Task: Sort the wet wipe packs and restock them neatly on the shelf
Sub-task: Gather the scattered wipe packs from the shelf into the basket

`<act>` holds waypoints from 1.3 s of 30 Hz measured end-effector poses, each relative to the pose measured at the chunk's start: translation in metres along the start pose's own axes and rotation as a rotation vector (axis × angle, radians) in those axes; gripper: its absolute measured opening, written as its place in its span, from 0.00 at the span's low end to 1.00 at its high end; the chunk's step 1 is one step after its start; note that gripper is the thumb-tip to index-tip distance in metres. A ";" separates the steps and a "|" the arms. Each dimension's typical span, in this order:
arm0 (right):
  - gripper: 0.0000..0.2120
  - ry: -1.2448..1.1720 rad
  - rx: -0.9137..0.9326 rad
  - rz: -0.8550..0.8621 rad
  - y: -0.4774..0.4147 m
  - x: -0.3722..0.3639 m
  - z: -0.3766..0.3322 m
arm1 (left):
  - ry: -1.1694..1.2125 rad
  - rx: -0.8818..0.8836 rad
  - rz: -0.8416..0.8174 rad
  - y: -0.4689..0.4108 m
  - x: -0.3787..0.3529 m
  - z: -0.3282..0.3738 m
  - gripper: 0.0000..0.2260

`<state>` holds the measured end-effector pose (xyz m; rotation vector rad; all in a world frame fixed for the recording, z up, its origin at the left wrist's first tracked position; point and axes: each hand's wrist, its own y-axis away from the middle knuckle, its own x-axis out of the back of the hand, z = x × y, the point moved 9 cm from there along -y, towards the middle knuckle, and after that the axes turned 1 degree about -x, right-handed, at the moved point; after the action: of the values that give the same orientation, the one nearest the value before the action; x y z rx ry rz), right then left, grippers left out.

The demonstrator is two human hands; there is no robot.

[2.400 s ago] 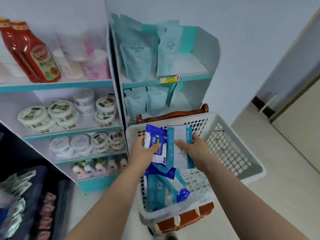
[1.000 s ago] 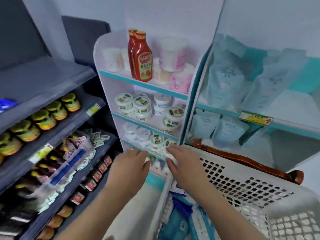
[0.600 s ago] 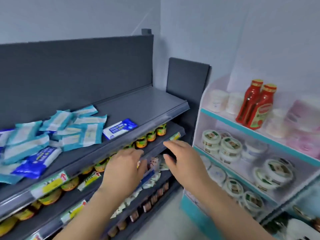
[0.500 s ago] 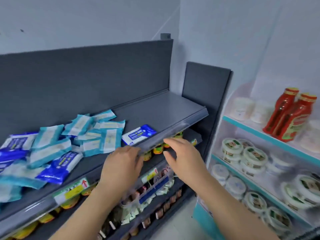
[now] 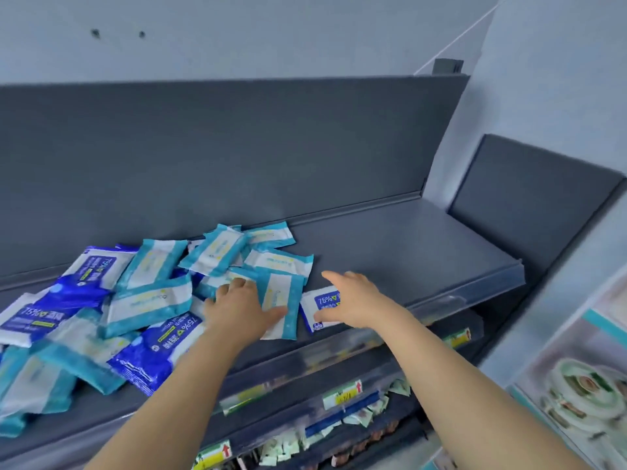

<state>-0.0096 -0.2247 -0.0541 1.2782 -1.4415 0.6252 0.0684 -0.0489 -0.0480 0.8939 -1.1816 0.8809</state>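
Wet wipe packs lie heaped on shelf — teal, blue.

Two arms show, each bare along its whole visible length, from the lower edge of the view to the fingertips. The left arm ends in the left grip, the right arm in the right grip, both grips bare-skinned. Slight motion blur softens the fingers; nails cannot be made out.
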 end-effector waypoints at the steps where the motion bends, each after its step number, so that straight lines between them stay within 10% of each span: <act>1: 0.44 -0.015 0.004 -0.024 -0.007 0.000 0.003 | 0.047 0.022 -0.007 -0.004 -0.002 -0.002 0.36; 11: 0.20 -0.244 0.164 -0.014 -0.056 0.026 -0.006 | 0.383 0.224 -0.020 -0.003 0.010 -0.041 0.22; 20: 0.11 -0.451 0.106 -0.086 -0.108 0.015 -0.047 | 0.882 0.477 0.426 -0.005 0.042 -0.088 0.16; 25: 0.14 -0.363 0.131 -0.054 -0.120 0.013 -0.056 | 0.781 0.471 0.445 -0.030 0.043 -0.092 0.13; 34: 0.05 -0.865 0.039 -0.133 -0.126 0.015 -0.038 | 0.237 0.357 0.003 -0.077 0.026 -0.095 0.44; 39: 0.05 -1.199 -0.006 -0.224 -0.127 -0.002 -0.047 | 0.305 0.368 0.038 -0.075 0.034 -0.084 0.27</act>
<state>0.1239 -0.2196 -0.0733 1.8904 -2.1512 -0.4204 0.1738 0.0026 -0.0350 0.9896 -0.7875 1.2433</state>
